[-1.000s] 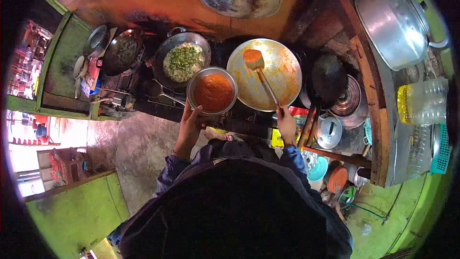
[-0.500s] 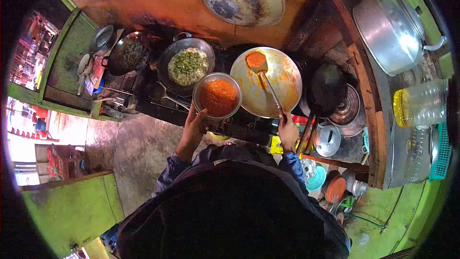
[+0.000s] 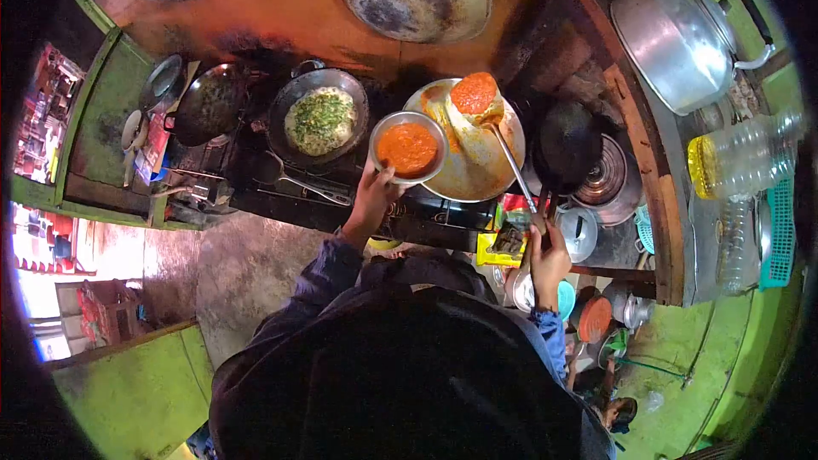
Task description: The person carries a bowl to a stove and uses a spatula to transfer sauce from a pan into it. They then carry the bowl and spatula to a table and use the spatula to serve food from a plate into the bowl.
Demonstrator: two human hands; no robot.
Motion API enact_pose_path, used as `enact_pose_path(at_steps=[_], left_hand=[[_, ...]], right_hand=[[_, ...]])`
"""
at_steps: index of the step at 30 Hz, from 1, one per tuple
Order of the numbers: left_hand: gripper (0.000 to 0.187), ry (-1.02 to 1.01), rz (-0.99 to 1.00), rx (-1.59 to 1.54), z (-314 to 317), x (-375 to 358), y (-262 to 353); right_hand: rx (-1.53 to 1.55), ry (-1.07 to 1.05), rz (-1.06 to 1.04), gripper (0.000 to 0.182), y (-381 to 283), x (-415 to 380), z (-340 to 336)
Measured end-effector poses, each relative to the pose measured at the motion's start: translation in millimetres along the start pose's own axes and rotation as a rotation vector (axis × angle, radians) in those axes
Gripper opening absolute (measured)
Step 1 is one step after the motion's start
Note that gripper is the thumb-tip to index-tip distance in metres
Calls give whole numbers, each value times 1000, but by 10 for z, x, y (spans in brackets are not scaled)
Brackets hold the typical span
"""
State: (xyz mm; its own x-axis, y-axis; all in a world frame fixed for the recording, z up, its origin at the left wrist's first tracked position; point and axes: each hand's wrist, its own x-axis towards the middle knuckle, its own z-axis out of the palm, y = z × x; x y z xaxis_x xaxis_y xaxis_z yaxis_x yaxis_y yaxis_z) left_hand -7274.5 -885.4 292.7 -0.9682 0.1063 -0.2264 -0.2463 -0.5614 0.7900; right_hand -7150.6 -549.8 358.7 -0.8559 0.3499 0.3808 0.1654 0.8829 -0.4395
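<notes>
My left hand [image 3: 375, 200] grips a small metal bowl [image 3: 441, 153] by its near side. Red sauce [image 3: 407, 148] fills much of it. My right hand [image 3: 548, 255] is closed round the handle of a long spatula [image 3: 515, 163]. A heap of red sauce [image 3: 474, 94] lies on the spatula's blade, held above a wide, light-coloured pan [image 3: 456, 188] smeared with orange sauce. The bowl overlaps the pan's left edge. Left of the bowl, a dark wok [image 3: 279, 111] holds an egg mixture topped with chopped greens [image 3: 319, 122].
A ladle [image 3: 302, 187] rests on the stove before the wok. Another dark pan [image 3: 209, 106] stands at left. On the right are a black pan [image 3: 569, 149], a pot lid [image 3: 581, 234] and a large kettle [image 3: 677, 43]. Part of a person [image 3: 620, 411] shows at lower right.
The spatula has risen from the pan, carrying a larger heap of sauce, and my right hand has moved down and right. The bowl has shifted right and up, with less sauce in it.
</notes>
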Motion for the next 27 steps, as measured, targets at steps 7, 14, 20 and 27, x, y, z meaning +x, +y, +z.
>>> enact_pose_path(at_steps=[7, 14, 20, 27], left_hand=[[68, -97, -64, -70, 237, 405, -65], [66, -125, -79, -58, 302, 404, -21], [65, -157, -80, -81, 337, 340, 72], [65, -144, -90, -86, 446, 250, 210]], right_hand=[[-139, 28, -75, 29, -355, -252, -301], [-183, 52, -142, 24, -389, -336, -129], [-51, 55, -138, 19, -297, -465, 111], [-15, 61, -140, 24, -255, -504, 304]])
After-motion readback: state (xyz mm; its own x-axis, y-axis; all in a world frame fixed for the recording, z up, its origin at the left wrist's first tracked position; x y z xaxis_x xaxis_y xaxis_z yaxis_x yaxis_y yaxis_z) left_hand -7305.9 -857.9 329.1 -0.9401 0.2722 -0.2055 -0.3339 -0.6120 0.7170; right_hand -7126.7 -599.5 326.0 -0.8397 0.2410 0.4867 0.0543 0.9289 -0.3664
